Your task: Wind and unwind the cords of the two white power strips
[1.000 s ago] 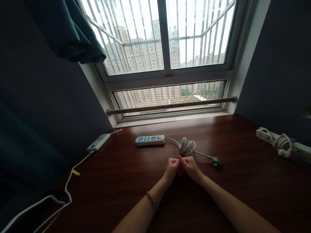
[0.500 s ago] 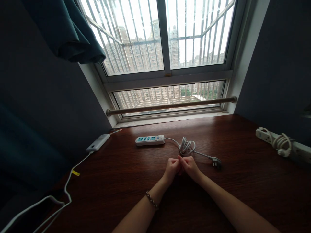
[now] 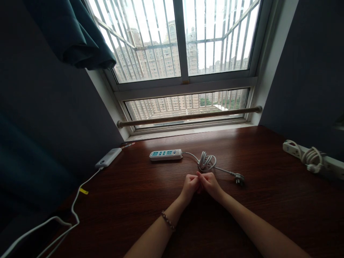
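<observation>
Change is hard to find against half a second ago: both hands keep the same pose, and strip, coil and plug lie as they did, the view drifting only a hair. Two hands meet knuckle to knuckle on the bench (image 3: 129,200), the left hand (image 3: 190,184) against the right hand (image 3: 211,183), fingers of each curled in and pressed together, their tips hidden. Just beyond them lies one white power strip (image 3: 165,155), left of centre, its cord running right into one looped coil (image 3: 204,161) and on to one grey plug (image 3: 238,178). Whether the hands touch the coil, I cannot tell. One bracelet (image 3: 168,220) circles the left wrist. A second power strip (image 3: 333,165), wrapped in its own cord, lies far right; one white device (image 3: 109,157) with a lead, far left.
</observation>
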`<action>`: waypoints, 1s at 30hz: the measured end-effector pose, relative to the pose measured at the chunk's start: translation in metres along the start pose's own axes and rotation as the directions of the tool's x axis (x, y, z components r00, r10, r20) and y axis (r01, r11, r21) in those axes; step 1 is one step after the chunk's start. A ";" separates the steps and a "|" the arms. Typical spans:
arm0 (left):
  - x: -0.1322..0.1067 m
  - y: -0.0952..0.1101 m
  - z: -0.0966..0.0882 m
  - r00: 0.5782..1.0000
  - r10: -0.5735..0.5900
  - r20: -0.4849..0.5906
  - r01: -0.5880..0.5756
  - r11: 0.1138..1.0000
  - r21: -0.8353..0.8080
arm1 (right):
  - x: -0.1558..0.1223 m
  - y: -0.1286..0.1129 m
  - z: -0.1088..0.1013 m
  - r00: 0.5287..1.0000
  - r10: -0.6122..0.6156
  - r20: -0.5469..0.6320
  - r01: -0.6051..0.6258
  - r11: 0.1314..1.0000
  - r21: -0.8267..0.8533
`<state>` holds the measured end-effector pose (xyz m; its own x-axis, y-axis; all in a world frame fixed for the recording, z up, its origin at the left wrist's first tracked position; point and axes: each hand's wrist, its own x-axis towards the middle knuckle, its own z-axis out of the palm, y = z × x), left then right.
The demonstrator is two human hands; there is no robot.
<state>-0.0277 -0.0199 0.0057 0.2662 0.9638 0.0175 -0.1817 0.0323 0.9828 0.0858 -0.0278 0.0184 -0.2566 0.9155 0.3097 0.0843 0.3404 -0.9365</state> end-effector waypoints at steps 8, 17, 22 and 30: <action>-0.001 0.000 0.000 1.000 0.001 0.003 -0.001 1.000 -0.001 | 0.000 0.001 0.000 1.000 -0.011 -0.004 0.011 1.000 -0.006; 0.000 0.001 0.000 1.000 0.002 0.010 -0.002 1.000 0.003 | -0.001 -0.001 0.000 1.000 -0.015 -0.004 0.015 1.000 0.002; -0.001 0.002 0.001 1.000 0.001 0.019 -0.001 1.000 0.010 | -0.001 0.002 0.000 1.000 -0.015 0.017 0.015 0.999 0.028; -0.002 0.003 0.001 1.000 -0.003 0.012 0.002 1.000 0.015 | 0.000 0.001 -0.001 1.000 -0.025 0.009 0.025 1.000 0.012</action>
<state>-0.0281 -0.0217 0.0084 0.2781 0.9604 0.0171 -0.1672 0.0308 0.9854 0.0874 -0.0277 0.0176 -0.2676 0.9047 0.3316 0.0664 0.3606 -0.9303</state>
